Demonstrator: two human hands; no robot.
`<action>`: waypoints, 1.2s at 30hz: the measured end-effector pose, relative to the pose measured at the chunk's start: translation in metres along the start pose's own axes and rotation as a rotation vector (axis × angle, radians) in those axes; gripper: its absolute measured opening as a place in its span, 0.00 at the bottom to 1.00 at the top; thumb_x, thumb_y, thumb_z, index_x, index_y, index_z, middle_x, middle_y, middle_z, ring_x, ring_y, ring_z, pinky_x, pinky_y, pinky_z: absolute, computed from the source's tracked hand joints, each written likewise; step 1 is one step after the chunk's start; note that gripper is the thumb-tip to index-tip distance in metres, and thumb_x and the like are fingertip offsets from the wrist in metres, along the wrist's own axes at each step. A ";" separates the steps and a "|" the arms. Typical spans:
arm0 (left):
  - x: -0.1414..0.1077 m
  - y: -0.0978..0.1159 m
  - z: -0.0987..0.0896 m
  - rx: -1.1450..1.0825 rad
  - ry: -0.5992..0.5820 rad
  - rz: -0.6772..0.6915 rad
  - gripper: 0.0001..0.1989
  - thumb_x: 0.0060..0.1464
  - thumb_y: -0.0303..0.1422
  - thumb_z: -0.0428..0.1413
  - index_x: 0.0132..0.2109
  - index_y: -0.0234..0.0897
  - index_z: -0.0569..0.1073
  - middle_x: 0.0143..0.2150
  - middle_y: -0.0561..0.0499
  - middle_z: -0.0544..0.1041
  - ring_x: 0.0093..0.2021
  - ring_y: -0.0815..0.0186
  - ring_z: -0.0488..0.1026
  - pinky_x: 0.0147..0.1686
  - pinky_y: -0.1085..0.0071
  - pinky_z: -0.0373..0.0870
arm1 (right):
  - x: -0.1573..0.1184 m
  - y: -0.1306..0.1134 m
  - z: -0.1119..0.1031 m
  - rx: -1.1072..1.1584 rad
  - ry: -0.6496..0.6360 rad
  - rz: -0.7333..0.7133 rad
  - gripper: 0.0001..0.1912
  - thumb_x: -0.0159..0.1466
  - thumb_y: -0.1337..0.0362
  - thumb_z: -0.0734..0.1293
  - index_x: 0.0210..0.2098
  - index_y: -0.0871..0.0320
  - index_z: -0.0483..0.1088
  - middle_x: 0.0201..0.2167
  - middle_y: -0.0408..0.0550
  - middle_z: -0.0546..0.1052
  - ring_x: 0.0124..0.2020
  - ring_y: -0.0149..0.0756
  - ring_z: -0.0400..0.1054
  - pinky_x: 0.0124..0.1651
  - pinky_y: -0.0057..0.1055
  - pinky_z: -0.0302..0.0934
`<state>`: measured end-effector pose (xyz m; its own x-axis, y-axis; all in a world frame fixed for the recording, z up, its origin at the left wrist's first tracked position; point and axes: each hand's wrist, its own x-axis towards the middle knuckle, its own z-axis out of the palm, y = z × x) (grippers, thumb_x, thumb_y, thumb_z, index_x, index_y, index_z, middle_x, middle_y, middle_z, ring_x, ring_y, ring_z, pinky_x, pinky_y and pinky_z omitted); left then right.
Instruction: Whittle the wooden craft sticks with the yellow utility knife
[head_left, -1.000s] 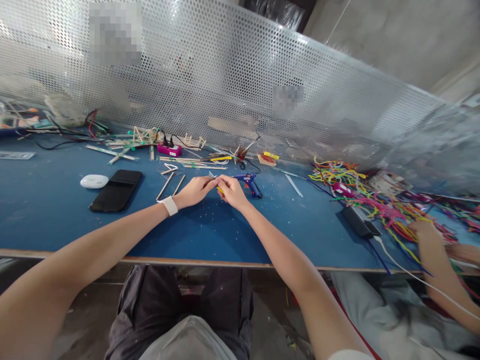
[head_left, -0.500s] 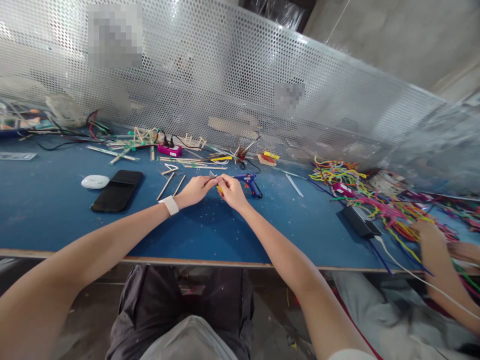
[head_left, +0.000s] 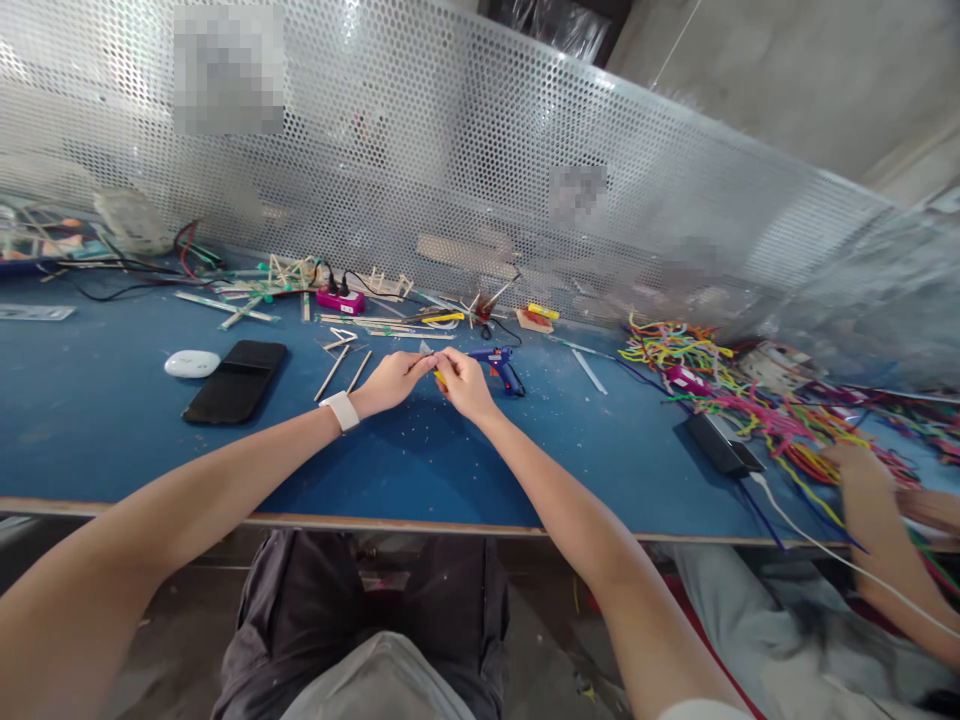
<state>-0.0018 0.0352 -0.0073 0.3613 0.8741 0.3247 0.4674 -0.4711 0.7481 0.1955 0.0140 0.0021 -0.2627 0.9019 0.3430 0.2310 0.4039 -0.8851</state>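
Over the blue table, my two hands meet fingertip to fingertip. My right hand [head_left: 465, 384] is closed around a yellow utility knife [head_left: 440, 377]; only a bit of its yellow handle shows below the fingers, with a pale blade-like tip just above them. My left hand [head_left: 391, 382], with a white band on the wrist, is pinched closed against the right fingertips, and what it grips is too small and hidden to name. Just behind my right hand lies a blue glue gun [head_left: 501, 367]. Thin wooden sticks [head_left: 331, 373] rest left of my left hand.
A black phone [head_left: 236, 382] and a white oval case [head_left: 192, 364] lie at left. Sticks and a pink power strip [head_left: 340, 300] line the perforated metal screen [head_left: 420, 130]. At right are a black power bank [head_left: 724, 444], colourful pipe cleaners [head_left: 667, 342] and another person's hands [head_left: 855, 465].
My hands stay together in nearly the same spot, with only a slight shift of the fingers. The blade-like tip above them shows a little differently.
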 end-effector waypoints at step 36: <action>0.000 -0.009 -0.010 0.087 -0.066 0.146 0.28 0.75 0.48 0.55 0.26 0.41 0.64 0.21 0.54 0.65 0.25 0.66 0.63 0.30 0.67 0.54 | 0.000 -0.003 -0.006 0.032 -0.167 0.003 0.32 0.77 0.30 0.67 0.34 0.51 0.64 0.18 0.35 0.65 0.20 0.31 0.59 0.24 0.28 0.53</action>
<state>-0.0143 0.0402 -0.0079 0.4816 0.7871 0.3853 0.4732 -0.6036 0.6416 0.2007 0.0141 0.0067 -0.4153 0.8636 0.2858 0.2029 0.3942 -0.8963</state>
